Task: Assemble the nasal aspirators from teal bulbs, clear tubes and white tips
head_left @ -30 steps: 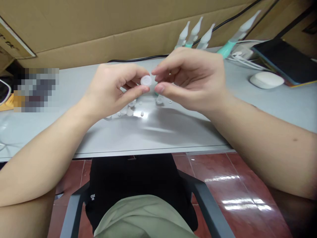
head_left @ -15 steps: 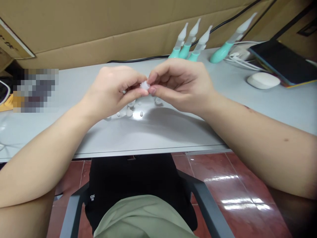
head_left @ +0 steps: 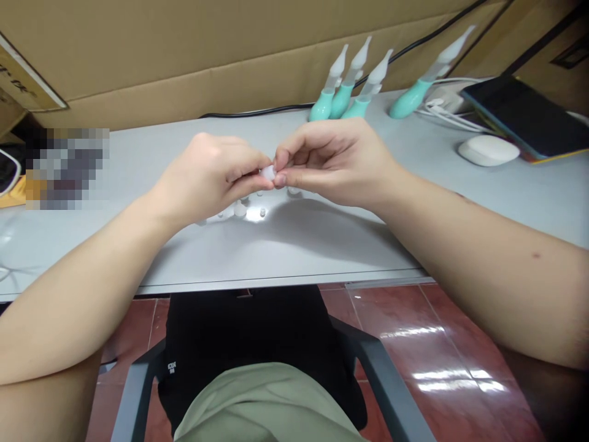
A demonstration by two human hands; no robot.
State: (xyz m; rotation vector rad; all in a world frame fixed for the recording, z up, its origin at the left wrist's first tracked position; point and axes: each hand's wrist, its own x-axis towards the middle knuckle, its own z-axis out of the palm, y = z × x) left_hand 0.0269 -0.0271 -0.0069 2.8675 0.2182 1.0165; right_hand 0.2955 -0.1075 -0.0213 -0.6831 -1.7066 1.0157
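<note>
A small translucent white piece (head_left: 267,173), perhaps plastic or silicone, is pinched between my two hands above the desk. My left hand (head_left: 214,172) grips it from the left with thumb and forefinger. From the right, the thumb and fingertips of my right hand (head_left: 338,161) close on its other side. Fingertips cover much of the piece, so its full shape is hidden. Below the hands, several small whitish parts lie on the desk, among them a rounded part (head_left: 240,209) and a tiny one (head_left: 262,212).
Several teal squeeze bulbs with white pointed tips (head_left: 324,101) stand at the back of the grey desk (head_left: 276,258); another such bulb (head_left: 409,101) leans farther right. A white mouse-shaped object (head_left: 488,150), cables and a dark flat device (head_left: 529,120) are at the right. Cardboard (head_left: 184,55) forms the back.
Both hands have dropped slightly toward the desk with the white piece still pinched between them. More of the teal bulbs behind my right hand shows.
</note>
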